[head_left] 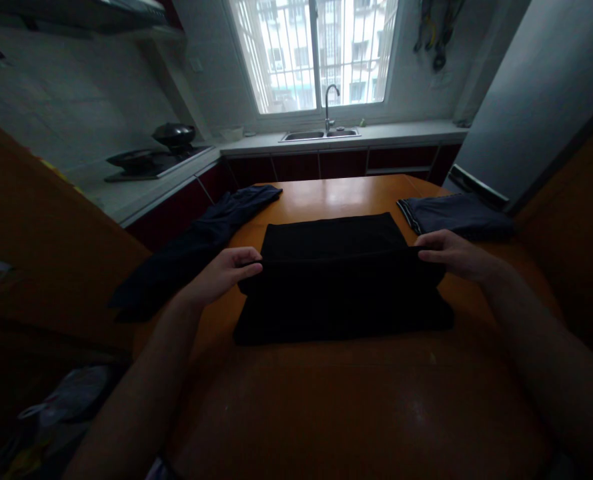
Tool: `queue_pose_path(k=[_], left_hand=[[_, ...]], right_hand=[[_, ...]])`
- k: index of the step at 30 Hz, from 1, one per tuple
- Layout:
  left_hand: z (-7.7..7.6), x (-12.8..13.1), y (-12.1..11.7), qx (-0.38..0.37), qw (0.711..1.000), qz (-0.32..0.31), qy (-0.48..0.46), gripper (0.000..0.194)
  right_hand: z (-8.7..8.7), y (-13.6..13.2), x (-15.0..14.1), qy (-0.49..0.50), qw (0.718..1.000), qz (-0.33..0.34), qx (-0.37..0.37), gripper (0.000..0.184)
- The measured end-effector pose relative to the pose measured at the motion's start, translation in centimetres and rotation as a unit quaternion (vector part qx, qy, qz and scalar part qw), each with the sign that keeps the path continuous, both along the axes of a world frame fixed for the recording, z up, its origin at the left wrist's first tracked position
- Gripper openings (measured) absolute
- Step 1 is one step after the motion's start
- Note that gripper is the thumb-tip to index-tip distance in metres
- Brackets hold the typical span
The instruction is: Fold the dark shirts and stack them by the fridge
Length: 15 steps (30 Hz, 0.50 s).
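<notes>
A black garment (336, 280) lies partly folded in the middle of the orange wooden table (326, 400). My left hand (226, 270) pinches its left edge at the fold line, fingers closed on the cloth. On the other side my right hand (449, 253) grips the right edge of the same fold, thumb under and fingers over. The fold runs straight between both hands, raised slightly above the lower layer.
A dark blue garment (201, 247) hangs over the table's left edge. A folded grey-blue garment (456, 215) lies at the far right. Behind are a counter with a sink (321, 133) and tap under the window, a stove with a wok (173, 137), and a fridge (541, 100) at right.
</notes>
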<state>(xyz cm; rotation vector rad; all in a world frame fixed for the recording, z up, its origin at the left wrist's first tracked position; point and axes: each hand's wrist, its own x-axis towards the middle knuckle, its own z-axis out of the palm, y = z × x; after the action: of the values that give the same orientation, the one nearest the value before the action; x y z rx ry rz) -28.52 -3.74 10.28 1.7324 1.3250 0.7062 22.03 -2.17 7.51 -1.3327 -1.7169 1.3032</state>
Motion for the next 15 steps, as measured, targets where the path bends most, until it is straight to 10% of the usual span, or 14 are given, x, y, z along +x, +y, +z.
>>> queue_pose_path(k=[8, 11, 15], left_hand=[[-6.8, 0.8, 7.0, 0.078, 0.985, 0.06, 0.142, 0.042], [-7.4, 1.4, 7.2, 0.204, 0.953, 0.073, 0.214, 0.039], [-6.9, 3.5, 5.3, 0.277, 0.932, -0.013, 0.235, 0.045]], right_hand=[[-5.8, 5.7, -2.6, -0.172, 0.974, -0.099, 0.106, 0.029], [-6.1, 5.6, -3.9, -0.28, 0.915, -0.163, 0.239, 0.022], [-5.5, 3.4, -6.7, -0.286, 0.893, -0.079, 0.338, 0.038]])
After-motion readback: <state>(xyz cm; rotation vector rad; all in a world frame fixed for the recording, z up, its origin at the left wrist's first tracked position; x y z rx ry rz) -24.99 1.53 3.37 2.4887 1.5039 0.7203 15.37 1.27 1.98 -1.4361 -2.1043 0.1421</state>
